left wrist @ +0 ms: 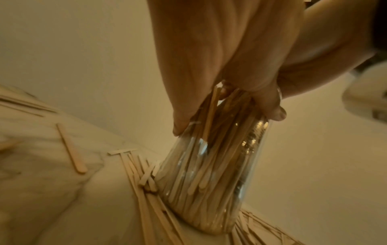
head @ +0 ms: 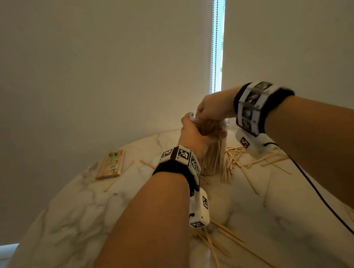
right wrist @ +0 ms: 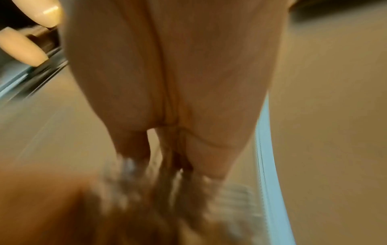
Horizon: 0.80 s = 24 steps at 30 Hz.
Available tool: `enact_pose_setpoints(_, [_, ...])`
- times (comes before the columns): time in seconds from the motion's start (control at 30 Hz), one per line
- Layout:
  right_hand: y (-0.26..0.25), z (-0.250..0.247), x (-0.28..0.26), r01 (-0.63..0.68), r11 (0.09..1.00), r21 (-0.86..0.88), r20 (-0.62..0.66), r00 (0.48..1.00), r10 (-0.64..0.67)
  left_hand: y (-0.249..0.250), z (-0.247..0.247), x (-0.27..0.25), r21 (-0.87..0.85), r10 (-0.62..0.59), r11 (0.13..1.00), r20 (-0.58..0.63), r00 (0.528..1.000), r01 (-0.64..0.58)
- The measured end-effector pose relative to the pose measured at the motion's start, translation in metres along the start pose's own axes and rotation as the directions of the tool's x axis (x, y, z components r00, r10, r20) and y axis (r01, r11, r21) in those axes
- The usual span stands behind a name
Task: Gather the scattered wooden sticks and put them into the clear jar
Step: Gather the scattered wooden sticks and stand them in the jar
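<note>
The clear jar [left wrist: 205, 182] is standing upright on the marble tabletop [head: 74, 219], already stuffed with wooden sticks [left wrist: 188, 190], and your left hand [head: 194, 136] is wrapped round its upper part, fingers curled on the glass. Your right hand [head: 213, 106] is right at the mouth of the jar at about 12 o'clock from the left one, but it's too blurry to tell whether it's gripping anything. More loose sticks [head: 231, 162] lie all round the base, mostly from 3 to 6 o'clock, plus a wrapped bundle of sticks [head: 110, 165] way off at 9 o'clock.
</note>
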State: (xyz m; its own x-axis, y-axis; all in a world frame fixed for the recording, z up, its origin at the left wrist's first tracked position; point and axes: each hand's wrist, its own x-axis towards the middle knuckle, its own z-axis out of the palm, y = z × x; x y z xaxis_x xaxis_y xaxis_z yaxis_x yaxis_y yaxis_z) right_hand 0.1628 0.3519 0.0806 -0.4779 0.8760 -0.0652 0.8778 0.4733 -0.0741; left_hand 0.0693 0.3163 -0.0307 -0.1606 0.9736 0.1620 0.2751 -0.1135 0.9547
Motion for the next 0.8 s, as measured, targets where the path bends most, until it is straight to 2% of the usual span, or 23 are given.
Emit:
enact_pose_setpoints(0.07, [0.007,-0.009,-0.004,0.022,0.974,0.224,0.060,0.998,-0.037,-0.003,0.001,0.002,-0.009,0.004,1.000,-0.013,1.000,-0.004])
enact_pose_setpoints(0.1, [0.011,-0.011,-0.004,0.041,0.969,0.243,0.075,0.995,-0.061,-0.003,0.001,0.002,-0.011,0.000,1.000,-0.011,1.000,0.000])
enact_pose_setpoints(0.23, [0.009,-0.005,0.002,0.065,0.998,0.002,-0.019,0.998,-0.065,-0.006,0.001,0.004,-0.018,-0.002,1.000,0.004,1.000,0.002])
enact_pose_setpoints(0.3, [0.008,-0.008,0.003,0.082,0.996,0.035,-0.072,0.994,-0.079,-0.006,0.001,0.005,-0.013,0.002,1.000,0.003,1.000,-0.002])
enact_pose_setpoints(0.37, [0.012,-0.012,0.003,0.059,0.991,0.124,-0.044,0.998,-0.054,-0.007,0.001,0.005,-0.026,0.008,1.000,0.007,1.000,-0.008])
enact_pose_setpoints(0.47, [0.014,-0.010,0.005,0.040,0.997,0.060,-0.008,0.999,-0.039,-0.010,0.001,0.006,-0.015,0.011,1.000,-0.001,1.000,-0.011])
enact_pose_setpoints(0.53, [0.015,-0.007,0.001,0.054,0.995,0.081,-0.078,0.996,-0.047,-0.008,0.001,0.005,-0.009,0.010,1.000,-0.006,1.000,-0.010])
enact_pose_setpoints(0.6, [0.017,-0.006,-0.007,0.068,0.982,0.177,-0.201,0.979,-0.032,-0.004,0.001,0.003,-0.029,0.007,1.000,-0.007,1.000,-0.007])
enact_pose_setpoints(0.7, [0.019,-0.005,-0.036,0.128,0.929,0.346,-0.445,0.895,0.042,0.000,-0.001,0.000,-0.012,0.014,1.000,-0.021,1.000,-0.014])
enact_pose_setpoints(0.73, [0.019,-0.002,-0.051,0.141,0.922,0.361,-0.492,0.868,0.060,0.002,0.000,-0.001,0.005,-0.002,1.000,-0.027,1.000,0.002])
enact_pose_setpoints(0.8, [0.017,0.010,-0.082,0.142,0.915,0.377,-0.484,0.873,0.064,0.004,0.001,-0.003,0.067,-0.043,0.997,-0.034,0.998,0.046])
